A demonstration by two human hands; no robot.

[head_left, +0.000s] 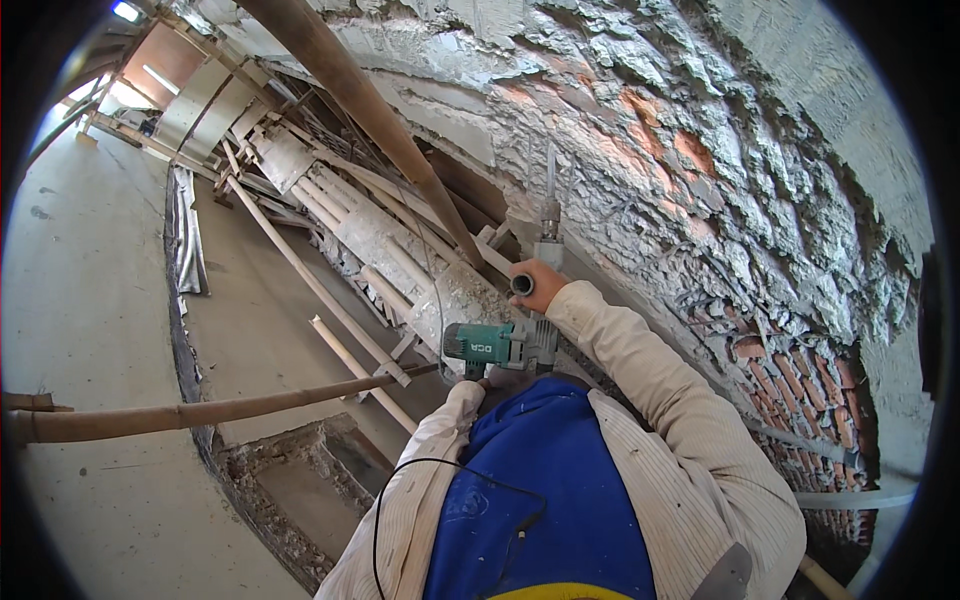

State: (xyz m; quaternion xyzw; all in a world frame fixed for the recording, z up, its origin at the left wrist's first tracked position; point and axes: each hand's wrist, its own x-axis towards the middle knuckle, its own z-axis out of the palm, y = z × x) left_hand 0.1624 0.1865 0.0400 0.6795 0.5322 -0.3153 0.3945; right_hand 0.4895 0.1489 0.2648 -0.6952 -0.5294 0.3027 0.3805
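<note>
A demolition hammer (543, 333) with a green motor housing and a grey metal body is held in front of my chest. Its chisel (551, 172) points at the rough, broken wall (640, 150). My right hand (545, 285) is wrapped round the black side handle (522, 285), whose round end faces left. At the rear of the tool, below the green housing, is my left hand (485, 383), closed against it. Most of that hand and its fingers are hidden by the sleeve and the tool.
Bamboo poles cross the space: a thick one (370, 100) overhead and one (220, 410) at left. More poles and dusty boards (380, 235) lie beside the wall. Exposed bricks (805, 400) and a pale pipe (855, 498) are at right. A black cord (440, 461) crosses my chest.
</note>
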